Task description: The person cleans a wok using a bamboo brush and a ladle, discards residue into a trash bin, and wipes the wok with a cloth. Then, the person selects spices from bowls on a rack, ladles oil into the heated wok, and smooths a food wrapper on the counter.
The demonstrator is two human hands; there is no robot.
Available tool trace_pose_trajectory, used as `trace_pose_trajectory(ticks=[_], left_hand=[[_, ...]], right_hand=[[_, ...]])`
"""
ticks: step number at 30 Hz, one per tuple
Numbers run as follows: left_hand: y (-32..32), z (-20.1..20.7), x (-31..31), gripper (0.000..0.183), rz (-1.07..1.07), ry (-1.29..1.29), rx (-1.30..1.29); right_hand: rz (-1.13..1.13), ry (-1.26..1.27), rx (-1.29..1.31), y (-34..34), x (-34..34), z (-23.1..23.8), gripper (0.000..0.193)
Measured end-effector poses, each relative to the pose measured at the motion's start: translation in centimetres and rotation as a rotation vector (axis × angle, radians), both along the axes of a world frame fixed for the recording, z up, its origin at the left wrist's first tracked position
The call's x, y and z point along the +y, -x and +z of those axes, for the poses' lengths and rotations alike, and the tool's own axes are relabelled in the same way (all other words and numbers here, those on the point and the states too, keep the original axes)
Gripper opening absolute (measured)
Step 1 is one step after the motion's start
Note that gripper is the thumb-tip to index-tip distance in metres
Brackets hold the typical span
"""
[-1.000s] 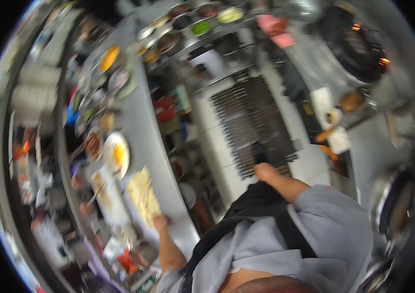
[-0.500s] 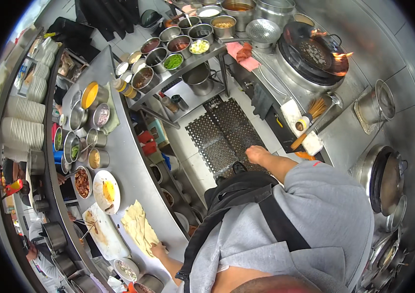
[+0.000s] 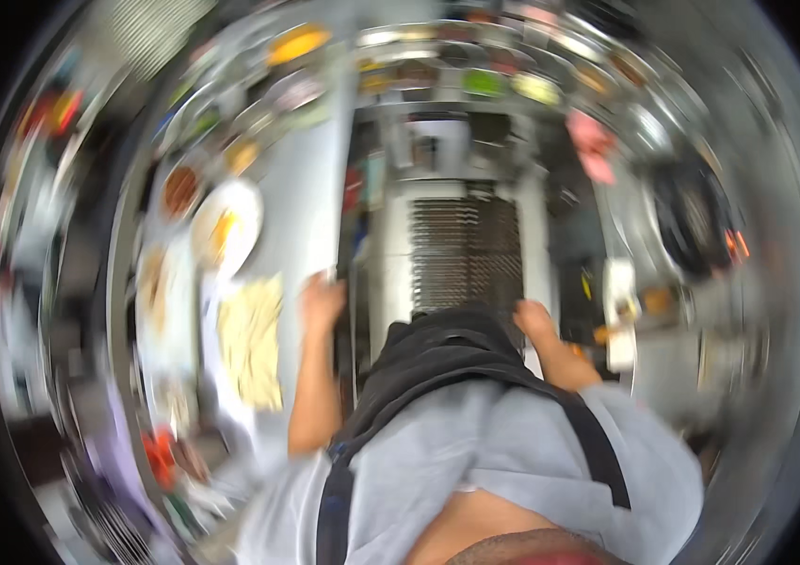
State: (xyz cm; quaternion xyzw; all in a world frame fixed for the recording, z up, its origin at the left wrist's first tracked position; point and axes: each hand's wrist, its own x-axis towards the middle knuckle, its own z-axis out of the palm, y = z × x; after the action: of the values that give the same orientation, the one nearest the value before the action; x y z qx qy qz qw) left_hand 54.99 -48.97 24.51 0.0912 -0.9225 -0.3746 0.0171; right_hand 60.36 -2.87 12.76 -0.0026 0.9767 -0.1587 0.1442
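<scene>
My left hand [image 3: 323,301] is above the right edge of the steel counter [image 3: 298,202], a little to the right of a crumpled cream-coloured cloth [image 3: 251,344] and apart from it. Its fingers are smeared by motion, and a pale spot at their tips is too blurred to name. My right hand [image 3: 533,320] hangs over the floor beside the dark perforated mat [image 3: 468,250]. Motion blurs its fingers too, and nothing shows plainly in them. Beyond the cloth a white oval plate [image 3: 242,209] holds some yellow-orange food.
A bowl of reddish-brown food [image 3: 180,192] and a white tray [image 3: 183,320] stand along the counter's left side. Several food containers line the far end, one with chopped green pieces [image 3: 484,83]. On the right a dark wok [image 3: 694,212] sits on the stove with flames [image 3: 737,245] beside it.
My view has swung left and blurred. My left hand has let go of the cloth and moved forward, to its right. My right hand is still low over the floor.
</scene>
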Motion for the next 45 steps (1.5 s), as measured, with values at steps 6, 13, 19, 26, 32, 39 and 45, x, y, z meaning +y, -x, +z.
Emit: trace_pose_trajectory(ticks=[6, 13, 19, 26, 32, 39, 45], left_hand=[[0.5, 0.1, 9.3, 0.051, -0.520, -0.103, -0.298], [-2.0, -0.5, 7.0, 0.055, -0.449, -0.030, -0.421], [-3.8, -0.4, 3.6, 0.053, -0.003, 0.137, -0.380], [-6.0, -2.2, 3.4, 0.063, 0.138, 0.342, -0.587], [-5.6, -1.9, 4.3, 0.070, 0.025, 0.357, -0.644], [-5.0, -1.9, 4.2, 0.066, -0.019, 0.378, -0.706], [-4.0, -2.7, 4.6, 0.075, 0.033, 0.338, -0.738]], right_hand=[[0.111, 0.141, -0.172, -0.6, 1.9, -0.1, 0.024], [0.055, -0.030, -0.213, -0.8, 7.2, 0.0, 0.025], [0.032, -0.047, -0.134, 1.9, 7.2, 0.3, 0.025], [0.075, 0.061, -0.206, 5.7, -2.7, 5.7, 0.027], [0.131, 0.126, -0.249, 4.1, -6.1, 5.6, 0.029], [0.110, 0.001, -0.217, 1.4, -1.5, 1.3, 0.027], [-0.094, 0.018, -0.193, -0.9, 0.5, 3.1, 0.027]])
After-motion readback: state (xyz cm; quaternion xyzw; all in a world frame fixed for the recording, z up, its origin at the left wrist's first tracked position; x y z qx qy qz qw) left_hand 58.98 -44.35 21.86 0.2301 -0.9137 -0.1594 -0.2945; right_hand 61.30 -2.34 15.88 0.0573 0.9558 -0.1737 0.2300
